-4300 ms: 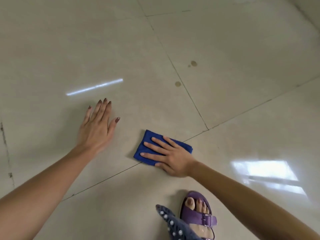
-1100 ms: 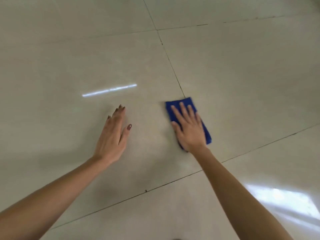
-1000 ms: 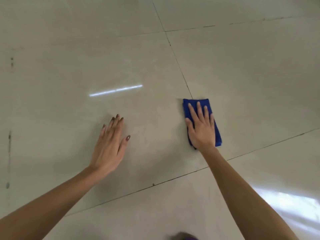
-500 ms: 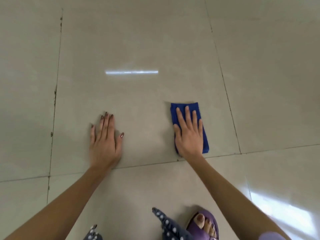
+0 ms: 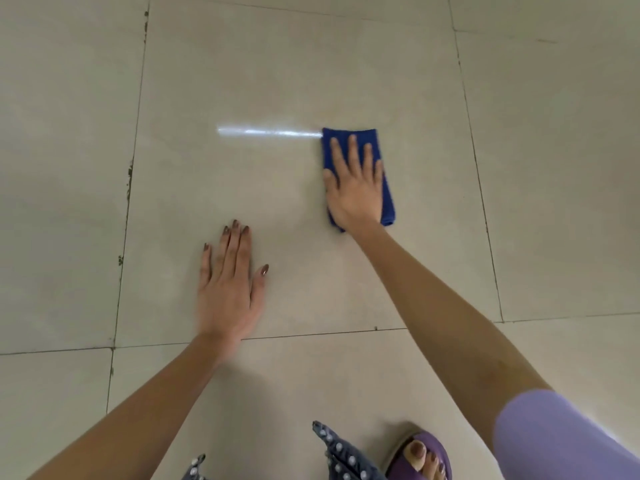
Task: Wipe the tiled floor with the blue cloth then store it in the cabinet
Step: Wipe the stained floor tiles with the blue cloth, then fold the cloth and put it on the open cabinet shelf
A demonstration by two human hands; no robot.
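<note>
A folded blue cloth (image 5: 375, 140) lies flat on the beige tiled floor (image 5: 277, 64), right of centre. My right hand (image 5: 356, 187) presses down on it with flat, spread fingers and covers most of its middle. My left hand (image 5: 230, 282) rests palm down on the bare tile to the lower left, holding nothing, fingers together and thumb apart. No cabinet is in view.
Dark grout lines (image 5: 130, 174) cross the floor left, right and below my hands. A bright streak of reflected light (image 5: 266, 132) lies left of the cloth. My foot in a purple sandal (image 5: 422, 455) and dotted dark fabric (image 5: 341, 452) show at the bottom.
My right hand has pushed the cloth forward, away from me, up to the end of the light streak. My left hand stays planted on the tile.
</note>
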